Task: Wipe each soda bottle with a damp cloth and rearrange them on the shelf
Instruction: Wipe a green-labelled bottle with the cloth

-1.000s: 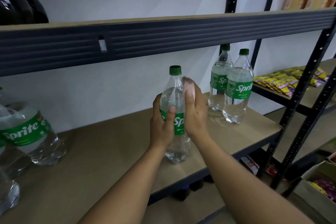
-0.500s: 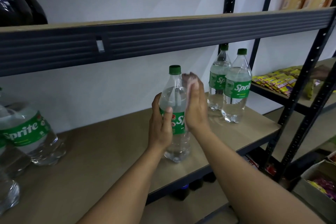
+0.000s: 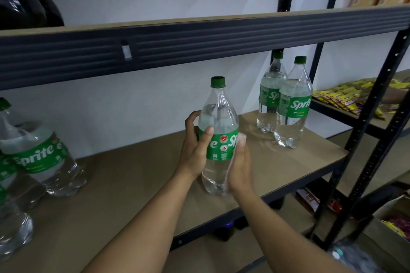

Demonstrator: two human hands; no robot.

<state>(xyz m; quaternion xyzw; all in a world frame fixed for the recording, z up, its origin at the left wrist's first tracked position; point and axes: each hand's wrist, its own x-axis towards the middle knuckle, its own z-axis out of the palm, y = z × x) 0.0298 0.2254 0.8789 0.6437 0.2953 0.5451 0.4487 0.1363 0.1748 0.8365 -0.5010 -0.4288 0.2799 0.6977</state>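
Note:
A clear Sprite bottle (image 3: 218,117) with a green cap and green label stands upright on the brown shelf board (image 3: 137,175). My left hand (image 3: 195,150) grips its left side at the label, thumb across the front. My right hand (image 3: 240,166) presses a pale cloth (image 3: 240,142) flat against the bottle's lower right side, fingers straight. Two more Sprite bottles (image 3: 288,104) stand upright at the shelf's right end. Several Sprite bottles (image 3: 37,153) crowd the left end, partly cut off by the frame.
A dark shelf beam (image 3: 199,44) runs overhead just above the bottle caps. Black uprights (image 3: 372,122) stand on the right, with snack packets (image 3: 346,97) on the neighbouring shelf. A cardboard box (image 3: 392,224) sits low right.
My right hand with the cloth slid down from the bottle's shoulder to its lower right side. The bottle has turned, showing more of the label's back.

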